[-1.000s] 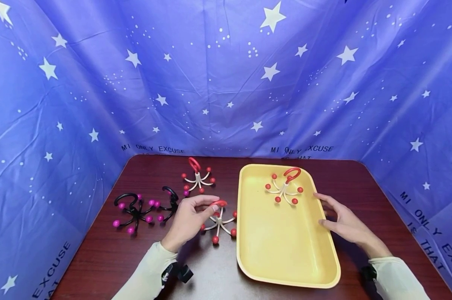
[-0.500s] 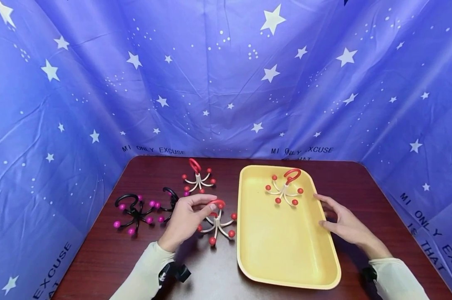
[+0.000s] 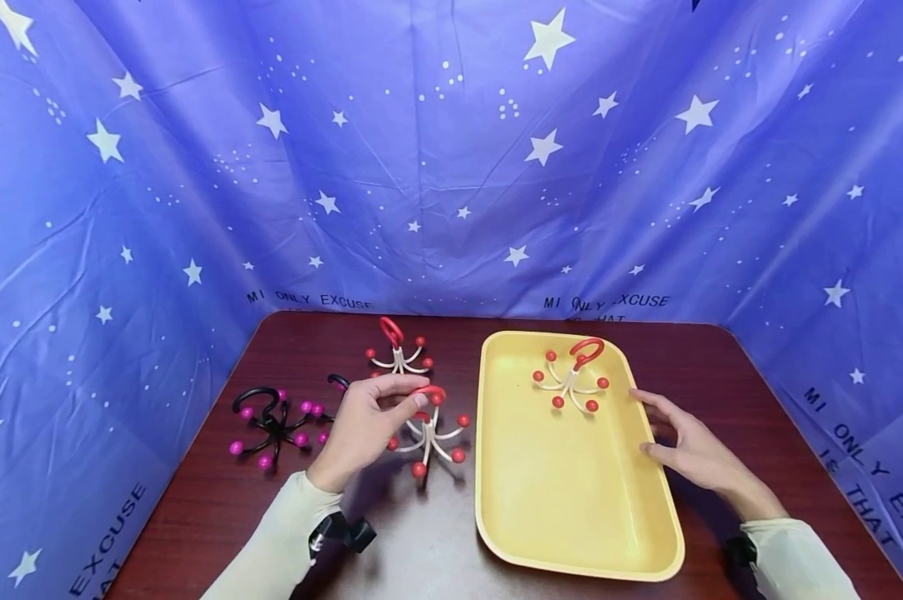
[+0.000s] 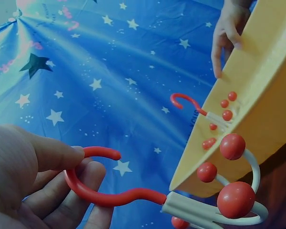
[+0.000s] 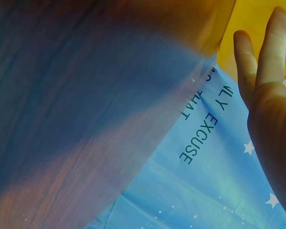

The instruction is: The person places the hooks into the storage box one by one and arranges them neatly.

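bare tray floor (image 3: 564, 475) free near the front, one red-balled hanger (image 3: 571, 379) at its far end, tray rim (image 3: 484, 433) between

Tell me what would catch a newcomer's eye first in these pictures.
Likely the left hand, lifting a white-legged, red-balled plastic hanger by its red hook just left of the yellow plastic tray. A matching red-and-white hanger lies at the tray's far end, where the right hand steadies its right rim. Blue star-printed cloth fills the background.
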The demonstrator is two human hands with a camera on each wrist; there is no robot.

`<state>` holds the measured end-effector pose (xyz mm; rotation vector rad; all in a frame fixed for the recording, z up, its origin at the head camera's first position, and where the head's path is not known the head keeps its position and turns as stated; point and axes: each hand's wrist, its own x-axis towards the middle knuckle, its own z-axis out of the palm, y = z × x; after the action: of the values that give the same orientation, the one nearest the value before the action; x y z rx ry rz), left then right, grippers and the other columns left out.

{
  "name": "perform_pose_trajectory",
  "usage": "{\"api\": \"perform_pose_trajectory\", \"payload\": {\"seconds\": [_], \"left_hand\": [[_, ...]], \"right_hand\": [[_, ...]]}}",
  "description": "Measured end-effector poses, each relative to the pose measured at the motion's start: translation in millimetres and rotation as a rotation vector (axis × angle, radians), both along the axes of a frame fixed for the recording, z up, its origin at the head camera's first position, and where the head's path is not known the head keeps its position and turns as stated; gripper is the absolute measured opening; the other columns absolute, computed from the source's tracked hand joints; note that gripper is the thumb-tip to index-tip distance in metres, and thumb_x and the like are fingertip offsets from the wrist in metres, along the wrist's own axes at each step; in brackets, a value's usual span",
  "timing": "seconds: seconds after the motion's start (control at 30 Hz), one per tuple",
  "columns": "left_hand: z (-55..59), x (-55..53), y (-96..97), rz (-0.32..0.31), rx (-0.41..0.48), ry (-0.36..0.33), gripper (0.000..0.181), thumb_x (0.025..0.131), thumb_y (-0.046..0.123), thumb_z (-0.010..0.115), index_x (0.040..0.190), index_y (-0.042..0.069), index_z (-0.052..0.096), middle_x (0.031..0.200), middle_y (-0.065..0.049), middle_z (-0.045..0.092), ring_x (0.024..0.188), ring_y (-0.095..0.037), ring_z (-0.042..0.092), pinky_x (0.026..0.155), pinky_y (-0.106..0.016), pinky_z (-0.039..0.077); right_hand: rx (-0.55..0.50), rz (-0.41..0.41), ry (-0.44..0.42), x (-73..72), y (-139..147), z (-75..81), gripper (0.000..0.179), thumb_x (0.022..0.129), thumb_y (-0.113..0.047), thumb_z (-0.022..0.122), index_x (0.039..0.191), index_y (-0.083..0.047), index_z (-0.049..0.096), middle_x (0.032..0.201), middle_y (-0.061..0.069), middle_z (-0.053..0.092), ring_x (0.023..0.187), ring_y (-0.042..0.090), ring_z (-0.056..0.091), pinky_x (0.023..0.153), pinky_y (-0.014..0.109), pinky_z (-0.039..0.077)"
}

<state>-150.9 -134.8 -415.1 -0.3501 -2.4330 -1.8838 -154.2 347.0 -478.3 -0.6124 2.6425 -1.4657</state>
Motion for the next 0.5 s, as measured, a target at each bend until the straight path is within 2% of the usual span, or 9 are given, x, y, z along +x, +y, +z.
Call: {"api": "perform_pose_trajectory", "payload": {"seconds": [0.13, 0.3, 0.37, 0.5], "left_hand": [[4.2, -2.1, -1.6, -0.014, 0.036, 0.001, 0.022, 0.097, 0.009, 0.077, 0.119, 0.011, 0.079, 0.113, -0.012, 0.081, 0.099, -0.031, 0.079, 0.081, -0.025, 0.063], [11.9, -3.5, -3.9, -0.019, 0.023, 0.011, 0.022, 0.098, 0.011, 0.077, 0.119, 0.011, 0.079, 0.114, -0.012, 0.081, 0.099, -0.021, 0.079, 0.081, -0.024, 0.061], [15.9, -3.8, -5.1, -0.014, 0.007, 0.017, 0.021, 0.098, 0.014, 0.077, 0.118, 0.015, 0.080, 0.113, -0.010, 0.081, 0.097, -0.015, 0.079, 0.079, -0.023, 0.060], [22.4, -5.4, -7.3, -0.021, 0.015, 0.032, 0.021, 0.098, 0.016, 0.077, 0.119, 0.017, 0.080, 0.114, -0.010, 0.081, 0.098, -0.017, 0.079, 0.076, -0.024, 0.060]], "right_hand": [[0.001, 0.001, -0.006, -0.1, -0.4, 0.2, 0.076, 0.090, 0.007, 0.073, 0.157, 0.005, 0.037, 0.139, 0.004, 0.056, 0.106, 0.001, 0.067, 0.071, 0.030, 0.064], [0.005, 0.002, -0.002, 0.0, -1.1, 1.3, 0.076, 0.089, 0.008, 0.073, 0.157, 0.006, 0.037, 0.138, 0.008, 0.058, 0.105, 0.001, 0.068, 0.071, 0.029, 0.064], [0.009, 0.000, -0.003, -0.1, -1.3, 1.8, 0.077, 0.089, 0.008, 0.073, 0.157, 0.006, 0.038, 0.140, 0.015, 0.057, 0.105, 0.000, 0.068, 0.071, 0.029, 0.064], [0.016, -0.001, -0.013, -0.6, -1.3, 1.7, 0.077, 0.089, 0.008, 0.072, 0.157, 0.006, 0.037, 0.142, 0.031, 0.053, 0.106, -0.001, 0.068, 0.071, 0.029, 0.064]]}}
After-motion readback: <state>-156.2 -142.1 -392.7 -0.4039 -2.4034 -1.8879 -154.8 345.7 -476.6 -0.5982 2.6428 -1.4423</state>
